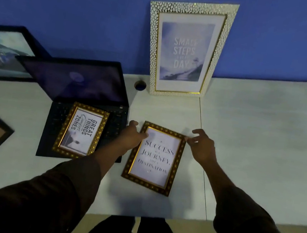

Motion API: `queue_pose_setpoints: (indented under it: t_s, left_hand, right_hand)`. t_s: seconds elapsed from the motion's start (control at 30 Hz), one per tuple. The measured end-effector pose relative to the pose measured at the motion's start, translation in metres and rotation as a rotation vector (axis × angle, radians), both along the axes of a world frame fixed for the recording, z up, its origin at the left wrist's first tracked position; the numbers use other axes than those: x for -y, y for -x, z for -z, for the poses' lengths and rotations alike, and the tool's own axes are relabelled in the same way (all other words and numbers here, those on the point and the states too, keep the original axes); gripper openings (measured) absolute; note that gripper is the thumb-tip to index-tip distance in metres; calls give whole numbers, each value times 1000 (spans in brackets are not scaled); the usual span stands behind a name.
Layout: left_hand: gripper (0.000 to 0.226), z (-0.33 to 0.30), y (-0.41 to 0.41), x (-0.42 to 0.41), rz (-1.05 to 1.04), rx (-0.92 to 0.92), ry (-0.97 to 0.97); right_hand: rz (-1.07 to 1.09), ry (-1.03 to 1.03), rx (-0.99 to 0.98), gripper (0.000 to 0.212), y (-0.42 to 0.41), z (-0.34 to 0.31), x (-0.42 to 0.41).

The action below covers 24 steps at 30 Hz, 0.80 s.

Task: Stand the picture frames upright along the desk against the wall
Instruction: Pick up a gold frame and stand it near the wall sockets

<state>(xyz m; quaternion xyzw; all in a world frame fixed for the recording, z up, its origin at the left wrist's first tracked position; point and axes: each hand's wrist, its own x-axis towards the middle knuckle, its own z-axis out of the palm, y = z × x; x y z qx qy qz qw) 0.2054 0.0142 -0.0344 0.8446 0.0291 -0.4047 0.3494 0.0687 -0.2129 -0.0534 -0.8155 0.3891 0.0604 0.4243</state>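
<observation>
White desk abuts the blue wall, bare at right. Left hand and right hand, fingers spread, touch the flat gold-brown frame at its top corners; grasp cannot be confirmed.

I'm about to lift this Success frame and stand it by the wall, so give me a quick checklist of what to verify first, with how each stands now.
1. Both hands at the Success frame: ok. Left hand touches its top left corner, right hand its top right corner.
2. Firm grip: not ok. Fingers only rest at the corners; the frame lies flat on the desk.
3. Nothing lying on the frame: ok.
4. Wall space: ok. Bare desk lies right of the white frame, which already leans on the wall.
5. Back stand: cannot tell, the back is hidden.
6. Neighbours: ok. The Great Things frame rests apart, on the laptop.
</observation>
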Motion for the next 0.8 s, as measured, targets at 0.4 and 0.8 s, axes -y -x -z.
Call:
queue_pose_setpoints:
  t_s: [0.4,0.8]
  left_hand:
    - [23,16,52,-42,-218,-265,242]
    - [14,7,56,-82,-295,-203,227]
  right_hand:
    - [349,-226,-89,40,52,20,-104]
    - [198,-252,-29,21,64,3,-100]
